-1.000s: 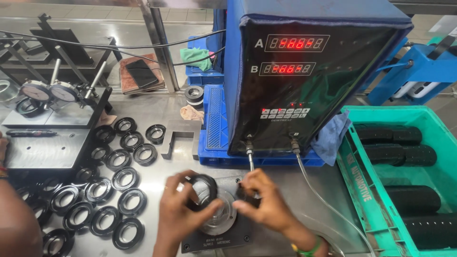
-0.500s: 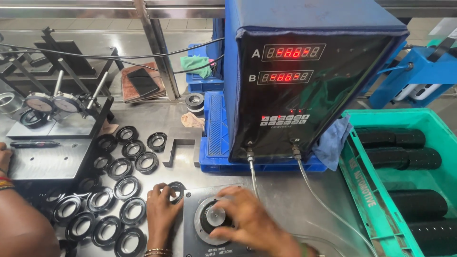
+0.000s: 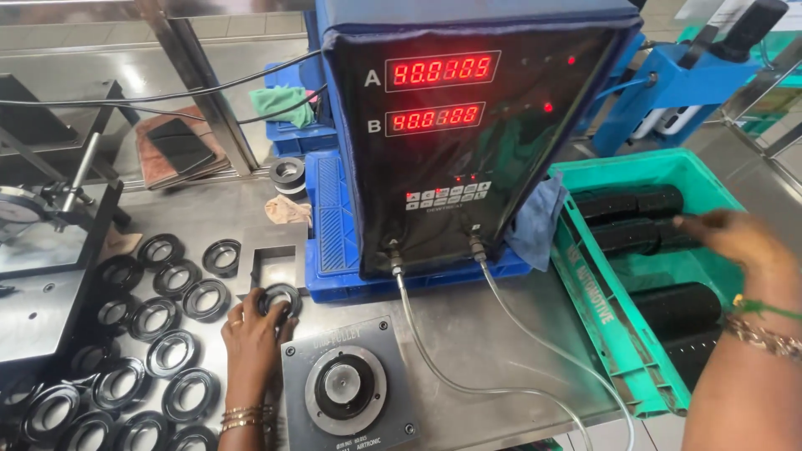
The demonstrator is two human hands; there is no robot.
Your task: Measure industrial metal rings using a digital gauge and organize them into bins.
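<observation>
Steel tabletop [image 3: 493, 334] under a workshop bench, crowded at left with rows of black rubber rings [image 3: 171, 351] lying flat, bare only in front of the black gauge box with two red number displays [image 3: 468, 134]. Left hand [image 3: 251, 338] palm down, fingers closed round one black ring with a metal inner rim [image 3: 280, 298], resting flat on the tabletop, hole facing up, just beside the grey square gauging block with a round central plug [image 3: 344, 386]. Right hand [image 3: 735, 238] over the green plastic crate [image 3: 601, 317], fingers loosely spread, touching a black ribbed cylinder [image 3: 631, 203] lying lengthwise left to right; grip unclear.
</observation>
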